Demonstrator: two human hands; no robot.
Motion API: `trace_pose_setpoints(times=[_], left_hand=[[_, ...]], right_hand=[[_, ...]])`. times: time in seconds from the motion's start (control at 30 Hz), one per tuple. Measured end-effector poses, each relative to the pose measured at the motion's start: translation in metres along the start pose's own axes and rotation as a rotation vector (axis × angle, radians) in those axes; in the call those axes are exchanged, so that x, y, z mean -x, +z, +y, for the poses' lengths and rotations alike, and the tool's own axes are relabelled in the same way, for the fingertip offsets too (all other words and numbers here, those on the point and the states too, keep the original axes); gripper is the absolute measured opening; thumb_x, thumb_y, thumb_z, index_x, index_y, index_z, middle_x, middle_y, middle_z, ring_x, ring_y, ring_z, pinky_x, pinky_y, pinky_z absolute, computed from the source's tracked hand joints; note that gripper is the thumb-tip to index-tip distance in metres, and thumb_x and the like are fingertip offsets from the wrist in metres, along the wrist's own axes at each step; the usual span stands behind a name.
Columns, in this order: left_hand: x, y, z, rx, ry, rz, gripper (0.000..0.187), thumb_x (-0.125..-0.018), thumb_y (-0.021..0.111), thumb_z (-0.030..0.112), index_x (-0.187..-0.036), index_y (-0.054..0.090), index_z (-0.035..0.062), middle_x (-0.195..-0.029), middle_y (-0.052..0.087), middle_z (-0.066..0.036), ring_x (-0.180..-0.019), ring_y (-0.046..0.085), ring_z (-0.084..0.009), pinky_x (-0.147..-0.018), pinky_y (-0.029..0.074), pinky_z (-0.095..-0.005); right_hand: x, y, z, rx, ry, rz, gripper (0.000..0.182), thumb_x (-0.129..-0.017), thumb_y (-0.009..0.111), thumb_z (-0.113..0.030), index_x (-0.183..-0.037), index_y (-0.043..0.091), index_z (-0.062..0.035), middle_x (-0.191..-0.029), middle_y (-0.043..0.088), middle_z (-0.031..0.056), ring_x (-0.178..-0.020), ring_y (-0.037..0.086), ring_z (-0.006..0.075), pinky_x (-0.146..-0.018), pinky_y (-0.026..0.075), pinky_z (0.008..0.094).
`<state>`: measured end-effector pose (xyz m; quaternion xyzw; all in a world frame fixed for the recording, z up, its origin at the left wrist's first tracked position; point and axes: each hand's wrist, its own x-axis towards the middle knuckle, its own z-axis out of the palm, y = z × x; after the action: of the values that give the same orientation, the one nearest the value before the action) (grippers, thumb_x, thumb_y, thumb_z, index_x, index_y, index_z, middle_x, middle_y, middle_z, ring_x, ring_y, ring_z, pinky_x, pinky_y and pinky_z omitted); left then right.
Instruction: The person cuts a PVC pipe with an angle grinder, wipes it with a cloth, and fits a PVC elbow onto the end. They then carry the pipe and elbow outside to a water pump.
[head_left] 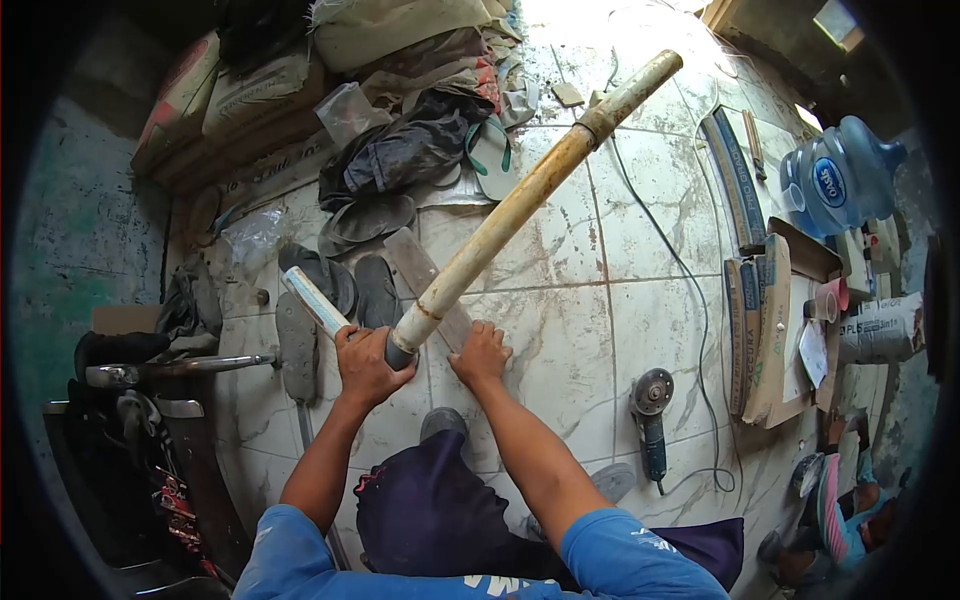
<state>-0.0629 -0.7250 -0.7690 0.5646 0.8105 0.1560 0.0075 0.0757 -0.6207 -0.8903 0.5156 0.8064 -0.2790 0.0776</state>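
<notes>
A long, stained pipe (pixel 530 200) slants from the lower middle up to the right, with a grey lower end. My left hand (pixel 365 365) is wrapped round something at that grey end, beside a shorter white tube (pixel 315 300) that sticks out up and to the left. My right hand (pixel 482 355) rests on the lower end of a flat translucent strip (pixel 415 262) on the floor, its fingers bent and somewhat apart. The strip passes beneath the long pipe. Whether the tube and the pipe are joined under my left hand is hidden.
An angle grinder (pixel 651 425) lies on the tiles at the right, its cable trailing. Beyond it are cartons (pixel 765 340) and a blue water jug (pixel 840 178). Sandals (pixel 375 290) and cloth stand at the upper left. Another person's feet show at the lower right.
</notes>
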Motion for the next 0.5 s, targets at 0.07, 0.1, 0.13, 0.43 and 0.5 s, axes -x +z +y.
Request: trace_pose_setpoints(times=[0.07, 0.1, 0.13, 0.43, 0.5], left_hand=[[-0.007, 0.006, 0.001, 0.002, 0.003, 0.015, 0.046, -0.06, 0.078, 0.034, -0.09, 0.063, 0.0041, -0.075, 0.065, -0.009, -0.078, 0.063, -0.0242, -0.094, 0.034, -0.0412], [-0.011, 0.009, 0.001, 0.011, 0.011, -0.009, 0.045, -0.059, 0.079, 0.035, -0.088, 0.062, 0.0049, -0.075, 0.065, -0.009, -0.079, 0.063, -0.0236, -0.095, 0.034, -0.0406], [-0.015, 0.014, 0.0, 0.018, 0.011, -0.017, 0.045, -0.059, 0.079, 0.035, -0.088, 0.062, 0.0049, -0.075, 0.065, -0.009, -0.079, 0.063, -0.0236, -0.095, 0.034, -0.0406], [-0.061, 0.095, -0.023, -0.023, 0.289, -0.155, 0.043, -0.058, 0.08, 0.034, -0.088, 0.06, 0.0096, -0.075, 0.064, -0.007, -0.082, 0.062, -0.0219, -0.098, 0.034, -0.0387], [-0.066, 0.106, -0.032, -0.004, 0.318, -0.21, 0.044, -0.058, 0.08, 0.035, -0.088, 0.06, 0.0095, -0.076, 0.065, -0.008, -0.084, 0.062, -0.0218, -0.099, 0.034, -0.0385]], right_hand=[[0.01, 0.006, -0.007, -0.011, 0.033, -0.012, 0.072, -0.067, 0.081, -0.038, -0.122, 0.047, -0.0076, -0.119, 0.049, 0.0088, -0.115, 0.047, 0.0289, -0.091, 0.042, 0.0513], [0.015, 0.008, -0.008, -0.018, 0.06, -0.027, 0.072, -0.067, 0.082, -0.038, -0.122, 0.047, -0.0081, -0.118, 0.049, 0.0083, -0.115, 0.047, 0.0283, -0.091, 0.043, 0.0507], [0.017, 0.01, -0.005, -0.015, 0.069, -0.032, 0.072, -0.067, 0.082, -0.038, -0.122, 0.047, -0.0081, -0.118, 0.049, 0.0083, -0.115, 0.047, 0.0283, -0.091, 0.043, 0.0507], [0.02, -0.053, 0.085, -0.163, -0.259, 0.026, 0.084, -0.069, 0.079, -0.048, -0.13, 0.044, -0.0028, -0.122, 0.049, 0.015, -0.116, 0.048, 0.034, -0.097, 0.04, 0.0461], [0.041, -0.106, 0.122, -0.122, -0.465, -0.319, 0.072, -0.073, 0.077, -0.048, -0.122, 0.052, -0.0009, -0.116, 0.054, 0.0169, -0.105, 0.055, 0.0334, -0.092, 0.045, 0.042]])
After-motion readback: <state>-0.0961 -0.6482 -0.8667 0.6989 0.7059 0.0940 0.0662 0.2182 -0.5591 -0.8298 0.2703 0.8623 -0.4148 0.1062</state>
